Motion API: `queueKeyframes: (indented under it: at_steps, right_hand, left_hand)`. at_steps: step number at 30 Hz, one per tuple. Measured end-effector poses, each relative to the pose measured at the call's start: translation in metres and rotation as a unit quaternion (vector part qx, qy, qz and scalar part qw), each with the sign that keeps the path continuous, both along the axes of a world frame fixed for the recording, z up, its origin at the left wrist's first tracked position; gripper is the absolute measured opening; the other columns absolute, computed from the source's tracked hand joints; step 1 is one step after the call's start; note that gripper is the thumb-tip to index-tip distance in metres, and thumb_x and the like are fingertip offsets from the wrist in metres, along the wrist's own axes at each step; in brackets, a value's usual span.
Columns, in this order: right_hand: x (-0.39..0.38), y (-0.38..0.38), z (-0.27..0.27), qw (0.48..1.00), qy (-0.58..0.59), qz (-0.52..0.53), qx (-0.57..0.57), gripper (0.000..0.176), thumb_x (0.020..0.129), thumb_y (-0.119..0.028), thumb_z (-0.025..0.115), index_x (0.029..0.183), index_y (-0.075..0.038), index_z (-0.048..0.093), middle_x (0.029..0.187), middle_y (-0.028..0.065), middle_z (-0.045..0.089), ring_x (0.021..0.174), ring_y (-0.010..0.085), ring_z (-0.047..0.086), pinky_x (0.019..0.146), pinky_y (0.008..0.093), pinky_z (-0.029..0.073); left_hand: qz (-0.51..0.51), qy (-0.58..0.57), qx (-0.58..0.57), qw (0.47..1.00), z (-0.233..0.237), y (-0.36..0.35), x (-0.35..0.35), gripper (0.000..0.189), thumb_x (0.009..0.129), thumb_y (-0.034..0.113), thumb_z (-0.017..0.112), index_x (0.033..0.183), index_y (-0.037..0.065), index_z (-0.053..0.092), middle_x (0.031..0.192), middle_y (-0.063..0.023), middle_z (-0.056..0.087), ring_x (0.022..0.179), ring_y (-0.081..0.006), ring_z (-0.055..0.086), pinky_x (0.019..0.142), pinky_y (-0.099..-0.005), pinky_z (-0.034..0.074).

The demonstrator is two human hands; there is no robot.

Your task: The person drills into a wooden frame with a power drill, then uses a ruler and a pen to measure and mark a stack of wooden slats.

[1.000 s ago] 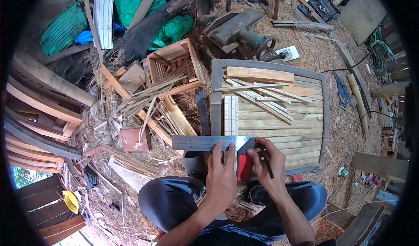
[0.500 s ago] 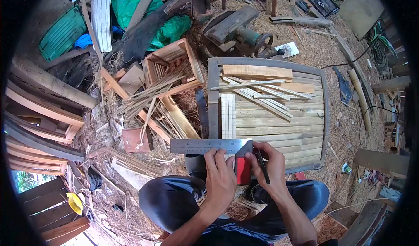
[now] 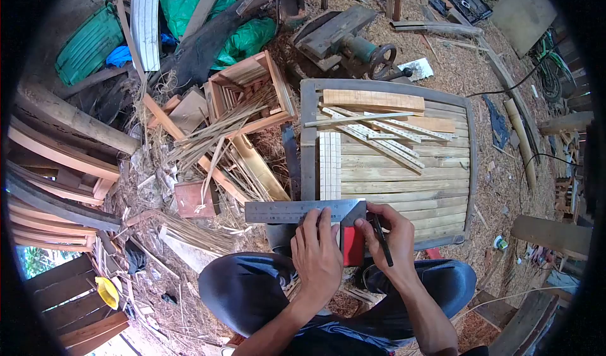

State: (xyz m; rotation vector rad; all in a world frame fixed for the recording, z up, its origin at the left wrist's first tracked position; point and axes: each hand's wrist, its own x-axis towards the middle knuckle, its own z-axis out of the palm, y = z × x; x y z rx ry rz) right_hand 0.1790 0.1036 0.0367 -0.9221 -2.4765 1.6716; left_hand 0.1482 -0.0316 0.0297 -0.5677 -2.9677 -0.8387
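Note:
A try square with a steel ruler blade and a red handle lies across the near end of a bundle of pale wooden strips marked with dark cross lines. My left hand presses the blade down, fingertips on its lower edge and thumb near the strips. A slim black pen sits in my right hand, whose thumb and fingers also touch the right end of the square. The pen points upward, away from the strips.
A slatted wooden bench top carries several hole-marked strips and a wood block. Left of it stand a wooden crate and loose thin sticks. A vise is beyond. Wood shavings cover the floor.
My left hand has shifted slightly down on the blade, its fingers straighter. The right hand and square stay nearly in place.

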Motion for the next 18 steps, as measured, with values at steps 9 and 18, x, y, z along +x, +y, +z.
queueKeyframes:
  at_steps: [9, 18]
  right_hand:
    - [0.0003, 0.0002, -0.0019, 1.000, 0.000, -0.005, -0.007, 0.028, 0.087, -0.004, 0.073, 0.111, 0.006, 0.065, 0.085, 0.0087, 0.069, 0.075, 0.0095, 0.063, 0.065, 0.0244, 0.051]
    - [0.0002, 0.0010, -0.0032, 1.000, -0.009, -0.015, -0.025, 0.027, 0.086, -0.003, 0.073, 0.111, 0.006, 0.065, 0.086, 0.0077, 0.069, 0.076, 0.0092, 0.063, 0.066, 0.0245, 0.052]
  left_hand:
    - [-0.031, 0.018, 0.053, 0.998, -0.0039, -0.0022, -0.0021, 0.037, 0.091, 0.006, 0.063, 0.124, -0.007, 0.057, 0.123, -0.0223, 0.053, 0.106, -0.0403, 0.056, 0.089, -0.0459, 0.049]
    - [-0.038, 0.007, 0.051, 0.998, -0.0040, -0.0039, -0.0015, 0.034, 0.091, 0.006, 0.062, 0.123, -0.006, 0.060, 0.124, -0.0235, 0.054, 0.105, -0.0414, 0.057, 0.085, -0.0445, 0.051]
